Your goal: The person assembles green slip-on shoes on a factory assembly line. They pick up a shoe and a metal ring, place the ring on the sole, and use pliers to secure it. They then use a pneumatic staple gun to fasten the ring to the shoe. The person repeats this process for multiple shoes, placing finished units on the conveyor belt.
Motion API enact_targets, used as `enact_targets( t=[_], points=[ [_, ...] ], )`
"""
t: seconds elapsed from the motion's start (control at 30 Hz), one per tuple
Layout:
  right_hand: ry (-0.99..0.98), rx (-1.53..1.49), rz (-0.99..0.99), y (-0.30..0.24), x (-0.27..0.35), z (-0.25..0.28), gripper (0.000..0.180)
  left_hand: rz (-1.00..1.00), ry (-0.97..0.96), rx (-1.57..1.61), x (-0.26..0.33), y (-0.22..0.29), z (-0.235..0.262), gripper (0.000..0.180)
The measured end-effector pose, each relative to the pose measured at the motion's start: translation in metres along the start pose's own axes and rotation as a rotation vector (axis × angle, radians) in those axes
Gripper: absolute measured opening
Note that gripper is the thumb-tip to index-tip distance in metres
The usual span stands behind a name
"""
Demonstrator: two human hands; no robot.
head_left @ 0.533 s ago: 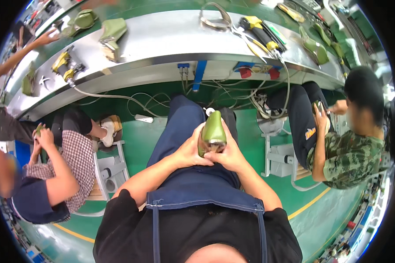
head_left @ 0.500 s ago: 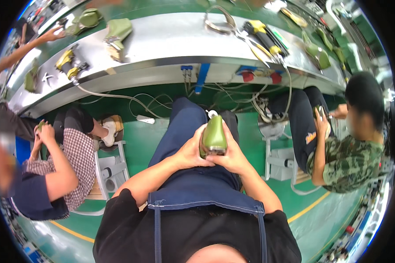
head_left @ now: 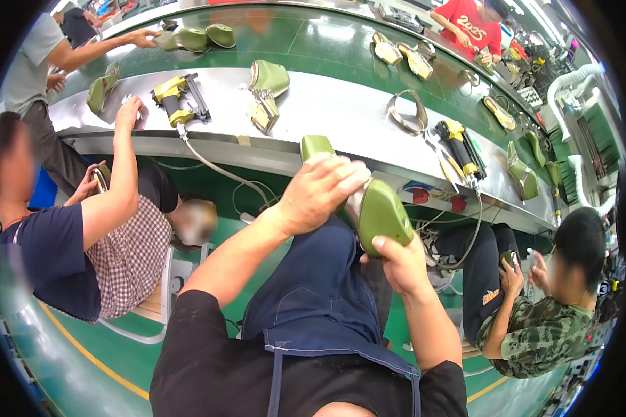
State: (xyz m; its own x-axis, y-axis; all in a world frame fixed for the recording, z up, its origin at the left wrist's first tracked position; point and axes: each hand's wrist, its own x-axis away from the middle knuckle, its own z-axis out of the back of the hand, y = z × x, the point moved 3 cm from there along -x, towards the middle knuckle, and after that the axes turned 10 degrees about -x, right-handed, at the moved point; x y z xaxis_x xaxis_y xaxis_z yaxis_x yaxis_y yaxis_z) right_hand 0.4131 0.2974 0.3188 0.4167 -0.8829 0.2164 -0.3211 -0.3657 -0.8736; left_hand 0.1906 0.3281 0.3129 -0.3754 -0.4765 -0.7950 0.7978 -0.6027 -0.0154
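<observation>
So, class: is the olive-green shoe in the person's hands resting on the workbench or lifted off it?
Lifted off. The green shoe is held between the left hand and right hand, above the lap, short of the metal workbench.

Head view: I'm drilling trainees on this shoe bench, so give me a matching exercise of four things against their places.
Things:
1. olive shoe
2. left hand
3. right hand
4. yellow nail gun

Places:
A. lying on the metal bench
B. held between both hands above the lap
C. under the shoe, at its lower end
D. on top of the shoe's upper end

Pairs: 1-B, 2-D, 3-C, 4-A
</observation>
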Motion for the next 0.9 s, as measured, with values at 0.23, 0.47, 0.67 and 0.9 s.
enact_targets(
  t=[0.23, 0.47, 0.67, 0.9],
  points=[
    [0.01, -0.126, 0.237, -0.036, -0.115, -0.019, 0.043, 0.651, 0.146, -0.242, 0.021, -0.107, -0.004, 0.117],
    [0.176, 0.425, 0.632, -0.016, -0.261, 0.029, 0.064, 0.809, 0.157, -0.228, 0.038, -0.182, -0.033, 0.098],
    [0.181, 0.809, 0.631, -0.019, -0.26, 0.061, 0.066, 1.109, 0.433, 0.18, 0.052, -0.212, -0.004, 0.049],
    [0.42, 1.259, 0.85, -0.039, -0.259, 0.121, 0.056, 1.326, 0.547, 0.747, 0.045, -0.269, -0.025, 0.037]
  ],
)
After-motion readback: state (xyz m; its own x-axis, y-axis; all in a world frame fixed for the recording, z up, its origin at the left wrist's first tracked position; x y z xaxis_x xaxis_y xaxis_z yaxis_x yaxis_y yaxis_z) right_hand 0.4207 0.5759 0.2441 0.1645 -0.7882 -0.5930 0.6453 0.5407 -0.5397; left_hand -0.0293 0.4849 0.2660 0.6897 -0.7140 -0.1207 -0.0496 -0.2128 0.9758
